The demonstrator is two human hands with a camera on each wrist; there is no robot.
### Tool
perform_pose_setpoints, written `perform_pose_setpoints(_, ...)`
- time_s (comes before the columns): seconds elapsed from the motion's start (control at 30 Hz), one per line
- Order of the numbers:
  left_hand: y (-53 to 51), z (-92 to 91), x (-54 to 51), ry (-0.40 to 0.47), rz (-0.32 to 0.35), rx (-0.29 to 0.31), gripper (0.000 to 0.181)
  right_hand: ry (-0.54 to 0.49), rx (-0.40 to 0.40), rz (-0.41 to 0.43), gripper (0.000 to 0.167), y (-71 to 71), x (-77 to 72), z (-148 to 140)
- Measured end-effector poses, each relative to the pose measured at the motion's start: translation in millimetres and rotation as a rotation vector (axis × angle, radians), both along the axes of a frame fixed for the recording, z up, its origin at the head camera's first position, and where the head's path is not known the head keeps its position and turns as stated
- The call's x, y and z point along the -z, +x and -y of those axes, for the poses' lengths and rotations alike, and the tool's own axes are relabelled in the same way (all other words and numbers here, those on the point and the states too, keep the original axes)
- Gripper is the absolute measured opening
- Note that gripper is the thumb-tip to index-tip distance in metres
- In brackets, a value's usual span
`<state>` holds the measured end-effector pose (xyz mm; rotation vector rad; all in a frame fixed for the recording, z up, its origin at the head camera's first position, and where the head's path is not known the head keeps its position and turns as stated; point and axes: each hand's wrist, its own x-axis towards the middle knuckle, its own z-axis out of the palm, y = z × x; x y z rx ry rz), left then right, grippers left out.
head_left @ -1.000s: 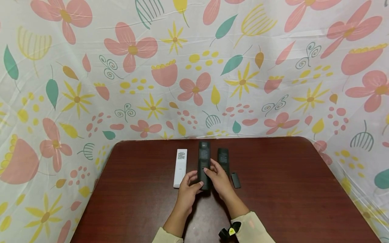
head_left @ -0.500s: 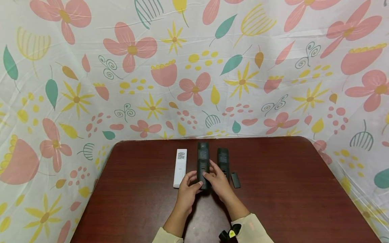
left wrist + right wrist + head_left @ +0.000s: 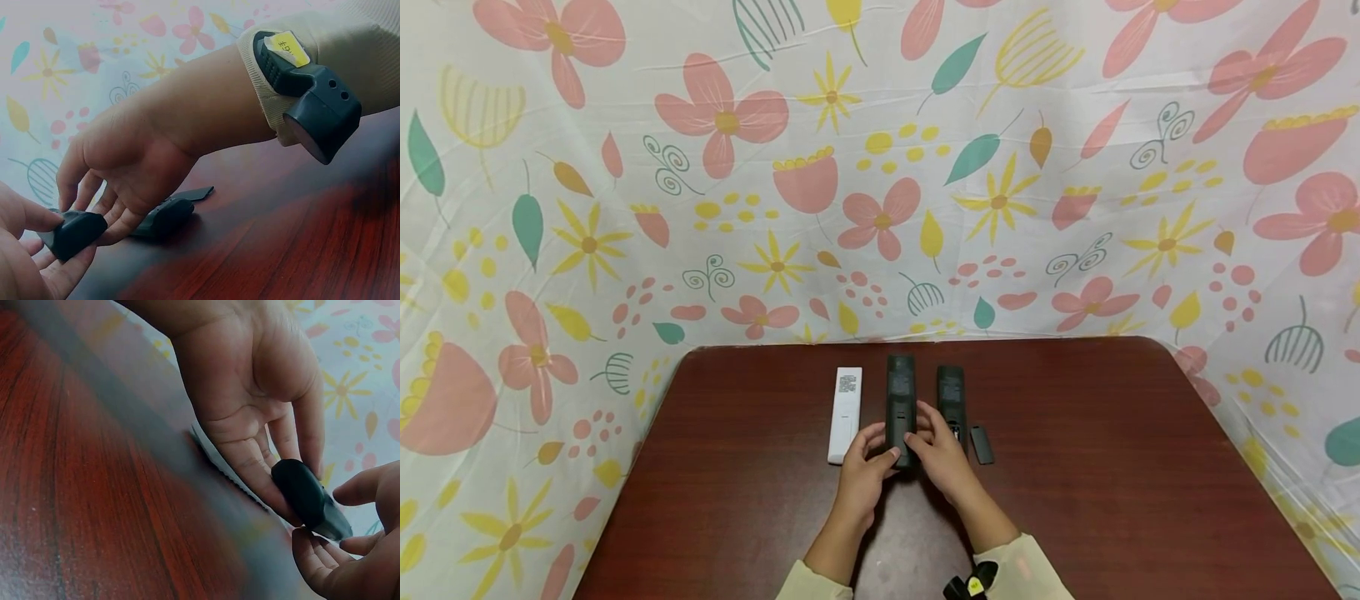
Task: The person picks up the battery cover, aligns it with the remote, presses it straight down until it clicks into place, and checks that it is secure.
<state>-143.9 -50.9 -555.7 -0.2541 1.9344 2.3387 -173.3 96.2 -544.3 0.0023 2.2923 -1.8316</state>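
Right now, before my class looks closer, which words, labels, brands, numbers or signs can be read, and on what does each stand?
No text can be read with certainty.
White oblong plastic remote control: dark printed block, too small.
Middle black oblong plastic remote control: faint label, too small.
Rightmost black oblong plastic remote control: dim label, too small.
Yellow sticker on the black wrist-worn camera: marked, but too blurred.
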Motion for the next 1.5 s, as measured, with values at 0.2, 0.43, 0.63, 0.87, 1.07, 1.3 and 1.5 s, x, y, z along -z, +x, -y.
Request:
perform_pose_setpoints(0.2,-0.9,-0.8,3.2,-0.015,0.001,-0.008,0.049,0.029,0.001,-0.008,0.063,-0.2,2.4,-0.2)
perform_pose_setpoints(0.43,-0.4,0.0,4.2,-0.036,0.000,0.001,0.051,0.042,0.003,0.004,0.063,-1.2,5.2,-0.1)
perform_pose_setpoints(0.63,0.8,0.9,3.4,-0.041,0.003,0.022,0.054,0.039,0.002,0.008,0.063,-2.0,6.7,-0.2)
perform_pose_setpoints(0.87,2.4,0.6,2.9,-0.033,-0.004,0.025,0.056,0.032,-0.001,0.004,0.063,-3.0,9.1,1.3)
perform_pose_setpoints(1.07,2.5,-0.9,2.7,-0.097,0.003,-0.002,0.054,0.034,0.004,0.010,0.064,-4.1,8.9,2.6)
perform_pose_setpoints(1.3,3.7,-1.9,0.5,-0.203,-0.014,-0.009,0.050,0.050,0.005,0.019,0.063,-4.9,10.5,3.7)
perform_pose_setpoints(1.5,3.9,-2.4,1.0,-0.222,-0.017,-0.007,0.052,0.064,0.008,0.018,0.062,-4.5,10.0,4.6)
